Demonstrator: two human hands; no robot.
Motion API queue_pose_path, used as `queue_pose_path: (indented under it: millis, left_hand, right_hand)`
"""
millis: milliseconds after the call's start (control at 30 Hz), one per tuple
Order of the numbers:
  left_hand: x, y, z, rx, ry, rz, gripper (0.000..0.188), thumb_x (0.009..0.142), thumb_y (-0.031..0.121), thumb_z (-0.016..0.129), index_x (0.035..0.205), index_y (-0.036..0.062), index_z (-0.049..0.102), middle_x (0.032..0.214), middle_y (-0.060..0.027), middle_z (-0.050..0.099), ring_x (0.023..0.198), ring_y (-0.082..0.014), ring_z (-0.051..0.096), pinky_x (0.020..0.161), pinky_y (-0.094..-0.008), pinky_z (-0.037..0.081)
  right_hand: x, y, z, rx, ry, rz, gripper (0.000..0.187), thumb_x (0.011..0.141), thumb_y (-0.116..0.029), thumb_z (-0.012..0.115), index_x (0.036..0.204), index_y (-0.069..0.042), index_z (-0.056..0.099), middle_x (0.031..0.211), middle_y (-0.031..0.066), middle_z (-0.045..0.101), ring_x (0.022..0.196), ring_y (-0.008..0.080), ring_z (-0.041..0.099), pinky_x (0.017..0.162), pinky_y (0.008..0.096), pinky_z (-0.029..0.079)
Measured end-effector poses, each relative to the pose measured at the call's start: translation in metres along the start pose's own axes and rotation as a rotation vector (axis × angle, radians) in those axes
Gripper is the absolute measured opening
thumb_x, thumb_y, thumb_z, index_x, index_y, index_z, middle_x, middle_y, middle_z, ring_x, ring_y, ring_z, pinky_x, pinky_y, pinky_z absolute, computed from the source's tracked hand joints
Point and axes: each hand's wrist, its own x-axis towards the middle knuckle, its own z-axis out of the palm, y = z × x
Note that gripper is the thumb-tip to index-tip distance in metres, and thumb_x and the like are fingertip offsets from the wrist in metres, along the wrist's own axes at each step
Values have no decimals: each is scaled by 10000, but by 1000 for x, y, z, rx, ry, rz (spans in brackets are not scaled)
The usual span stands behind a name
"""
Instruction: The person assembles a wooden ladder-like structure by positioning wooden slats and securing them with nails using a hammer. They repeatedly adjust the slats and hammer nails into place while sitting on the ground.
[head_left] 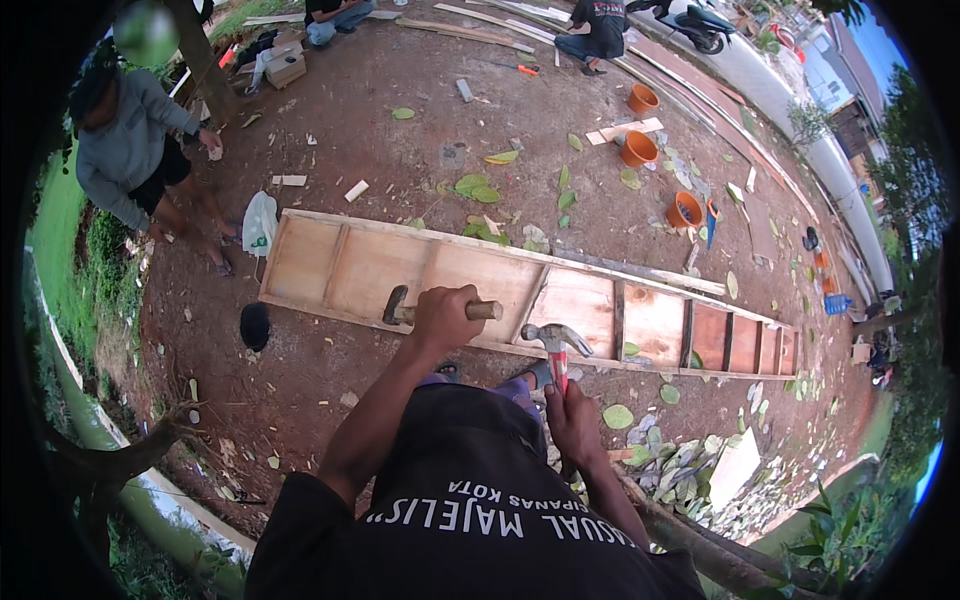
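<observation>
My left hand is closed around the wooden handle of a hammer, whose dark metal head sticks out on the left. It is held over the near side of a long wooden panel frame. My right hand, lower and nearer my body, grips a claw hammer by its red and white handle. That hammer's metal head points up, in front of the frame's near edge in the picture. Several crosspieces divide the frame, which lies on the ground from left to right and has thin plywood in its bays.
A person in a grey hoodie stands beyond the frame's left end, near a white plastic bag. Three orange buckets stand at the far right. Wooden strips lie at the back, where two other people crouch. Leaves litter the dirt.
</observation>
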Motion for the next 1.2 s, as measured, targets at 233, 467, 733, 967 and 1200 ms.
queue_pose_path:
  millis: [233,467,733,967,1200]
  left_hand:
    - [3,-2,-47,-1029,328,-463,335,885,69,621,607,90,434,472,-50,449,394,-148,421,430,-344,353]
    - [30,17,-74,-1855,558,-556,344,934,271,524,640,171,378,476,24,328,410,-119,301,477,-289,319]
    - [3,10,-43,-2355,451,-747,360,968,335,534,676,150,429,540,8,380,498,-132,383,568,-304,377]
    - [-20,40,-54,-1905,76,-1140,435,988,495,540,877,82,617,860,-68,654,846,-223,620,820,-420,515]
    - [-94,59,-58,-920,-342,-617,308,909,301,724,1067,49,641,1043,-114,669,1068,-287,623,908,-478,515]
  right_hand:
    - [19,7,-6,658,230,108,227,1016,-254,620,1025,-27,608,635,24,578,441,57,480,406,227,365]
    - [47,-32,5,1057,246,138,348,1017,-253,613,1220,26,562,893,141,718,428,76,484,399,236,388]
    - [45,-62,4,1173,115,26,429,1009,-231,620,1339,9,486,797,118,668,407,88,454,383,248,376]
    - [51,-51,12,1240,183,147,246,958,-146,612,1150,1,562,591,47,530,405,103,452,382,258,368]
    - [49,-59,17,1086,199,124,122,912,-97,594,996,-39,528,573,-2,483,408,96,451,379,255,372]
